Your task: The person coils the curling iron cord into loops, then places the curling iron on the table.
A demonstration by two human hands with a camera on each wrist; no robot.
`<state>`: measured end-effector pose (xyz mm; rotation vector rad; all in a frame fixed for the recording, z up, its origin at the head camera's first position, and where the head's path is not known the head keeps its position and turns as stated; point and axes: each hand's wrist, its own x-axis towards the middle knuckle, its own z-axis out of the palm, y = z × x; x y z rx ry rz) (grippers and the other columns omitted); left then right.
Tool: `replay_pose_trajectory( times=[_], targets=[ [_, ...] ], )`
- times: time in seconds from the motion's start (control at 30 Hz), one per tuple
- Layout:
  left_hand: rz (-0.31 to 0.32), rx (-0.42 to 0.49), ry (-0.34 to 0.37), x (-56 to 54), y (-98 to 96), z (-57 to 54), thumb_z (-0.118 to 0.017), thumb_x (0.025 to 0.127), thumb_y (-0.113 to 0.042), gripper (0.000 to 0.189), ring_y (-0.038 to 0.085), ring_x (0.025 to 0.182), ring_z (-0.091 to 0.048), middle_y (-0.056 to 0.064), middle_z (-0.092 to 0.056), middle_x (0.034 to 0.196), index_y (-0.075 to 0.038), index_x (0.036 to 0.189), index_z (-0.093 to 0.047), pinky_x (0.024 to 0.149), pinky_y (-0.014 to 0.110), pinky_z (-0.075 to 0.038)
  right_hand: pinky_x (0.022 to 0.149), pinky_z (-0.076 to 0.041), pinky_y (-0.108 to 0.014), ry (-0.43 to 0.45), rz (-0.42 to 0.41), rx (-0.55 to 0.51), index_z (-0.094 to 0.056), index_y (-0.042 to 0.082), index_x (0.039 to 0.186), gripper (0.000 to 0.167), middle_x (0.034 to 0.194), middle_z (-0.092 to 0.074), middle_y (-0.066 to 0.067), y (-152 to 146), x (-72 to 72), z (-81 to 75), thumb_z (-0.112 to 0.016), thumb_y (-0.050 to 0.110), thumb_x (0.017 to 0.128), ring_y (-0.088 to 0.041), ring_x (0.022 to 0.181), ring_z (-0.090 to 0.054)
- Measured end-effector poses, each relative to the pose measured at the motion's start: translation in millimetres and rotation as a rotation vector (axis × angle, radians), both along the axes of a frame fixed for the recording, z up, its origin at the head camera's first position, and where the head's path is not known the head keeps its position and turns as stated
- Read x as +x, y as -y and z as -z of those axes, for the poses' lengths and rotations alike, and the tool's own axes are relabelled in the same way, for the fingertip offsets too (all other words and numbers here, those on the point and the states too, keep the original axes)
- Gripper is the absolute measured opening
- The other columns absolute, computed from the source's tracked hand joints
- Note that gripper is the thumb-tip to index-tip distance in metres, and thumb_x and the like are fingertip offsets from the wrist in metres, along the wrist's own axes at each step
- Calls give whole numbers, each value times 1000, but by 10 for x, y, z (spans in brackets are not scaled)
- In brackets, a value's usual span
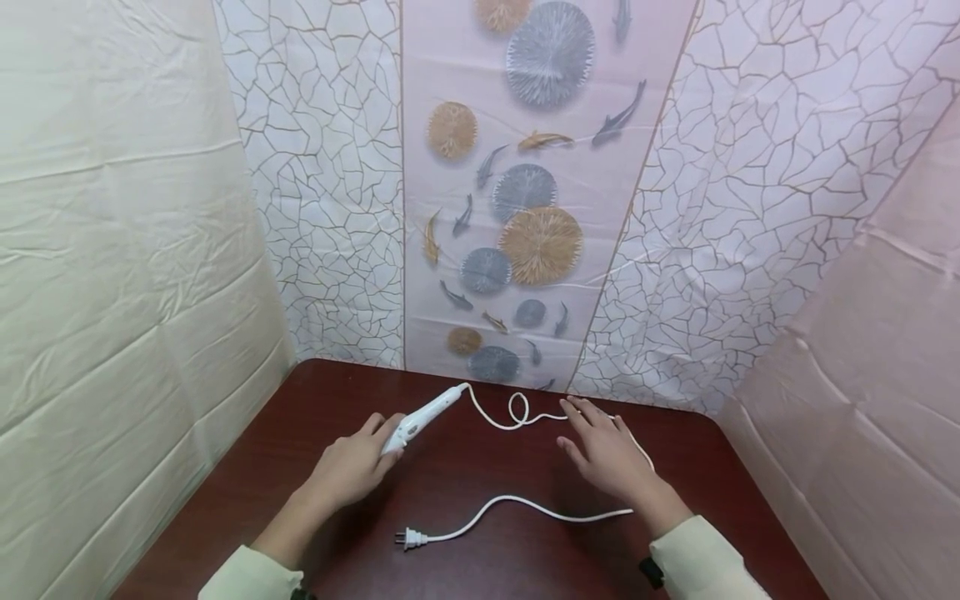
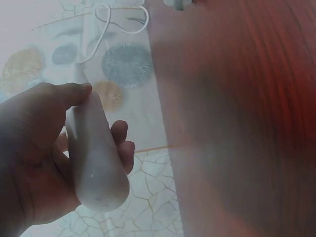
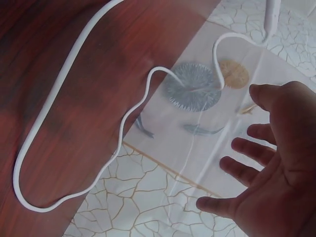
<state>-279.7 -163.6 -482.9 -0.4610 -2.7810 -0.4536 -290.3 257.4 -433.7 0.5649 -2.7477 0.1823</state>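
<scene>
My left hand (image 1: 351, 467) grips a white wand-shaped electric appliance (image 1: 426, 420) by its near end, tilted with its tail pointing away and to the right. In the left wrist view the thumb lies along the appliance (image 2: 96, 158), whose wide rounded end faces the camera; its exact kind cannot be told. A thin white cord (image 1: 495, 426) leaves the tail, makes a small loop and runs right, passing behind my right hand (image 1: 609, 457). That hand holds nothing, its fingers spread apart, as the right wrist view also shows (image 3: 266, 163).
The cord's lower stretch (image 1: 513, 498) curves back leftward over the dark red-brown table (image 1: 480, 467) to a white two-pin plug (image 1: 410, 538) near the front. A patterned cloth (image 1: 330, 208) hangs behind the table, with pale cloth walls (image 1: 135, 250) on both sides.
</scene>
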Motion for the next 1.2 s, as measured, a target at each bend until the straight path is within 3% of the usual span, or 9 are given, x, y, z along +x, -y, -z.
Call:
replay_pose_trajectory(
  times=[0.17, 0.2, 0.3, 0.4, 0.43, 0.6, 1.0, 1.2],
  targets=[
    [76, 45, -125, -38, -11, 18, -68, 109, -42, 52, 24, 60, -58, 4, -64, 124, -31, 158, -55, 51, 45, -48, 117, -39, -80, -41, -29, -9, -51, 6, 164, 66, 166, -55, -19, 52, -34, -4, -71, 33, 108, -44, 152, -55],
    [99, 49, -184, -123, 18, 120, -64, 110, -48, 52, 22, 60, -56, 2, -63, 125, -34, 160, -53, 50, 44, -46, 117, -39, -80, -45, -30, -7, -51, 6, 164, 66, 166, -55, -19, 57, -39, -7, -71, 34, 108, -44, 151, -55],
    [116, 62, -241, -159, 25, 137, -61, 111, -50, 52, 22, 59, -56, 2, -63, 124, -38, 161, -51, 49, 46, -46, 116, -40, -81, -51, -25, -2, -51, 6, 164, 66, 165, -55, -19, 67, -40, -24, -71, 35, 108, -45, 150, -57],
    [114, 55, -247, -129, 0, 48, -66, 110, -46, 53, 21, 61, -57, 1, -63, 124, -34, 160, -53, 50, 44, -46, 117, -40, -80, -54, -15, 6, -51, 7, 164, 67, 166, -55, -18, 71, -39, -39, -72, 35, 108, -45, 149, -57],
    [100, 52, -214, -42, -34, -77, -71, 108, -40, 53, 23, 62, -58, 4, -64, 122, -31, 157, -56, 50, 44, -47, 117, -40, -80, -56, -13, 7, -51, 7, 165, 67, 165, -55, -18, 73, -40, -43, -72, 35, 108, -46, 149, -57],
    [80, 11, -235, 24, -77, -205, -78, 104, -34, 53, 20, 62, -59, 2, -65, 120, -24, 153, -60, 51, 40, -46, 117, -39, -80, -53, -20, 7, -50, 8, 165, 67, 165, -55, -18, 91, -58, -45, -72, 36, 108, -46, 149, -57],
    [119, 14, -242, 22, -123, -265, -79, 103, -39, 58, 12, 64, -54, -3, -64, 122, -27, 156, -61, 53, 33, -43, 117, -36, -84, -25, -49, -53, -50, 10, 166, 69, 164, -57, -17, 192, -138, -44, -71, 42, 108, -44, 153, -53],
    [169, 26, -289, 42, -166, -300, -79, 102, -39, 58, 9, 63, -52, -7, -64, 120, -29, 157, -61, 54, 30, -43, 119, -41, -75, 28, -130, -235, -53, 7, 162, 62, 163, -56, -24, 244, -214, -14, -71, 33, 109, -49, 154, -51]
  ],
)
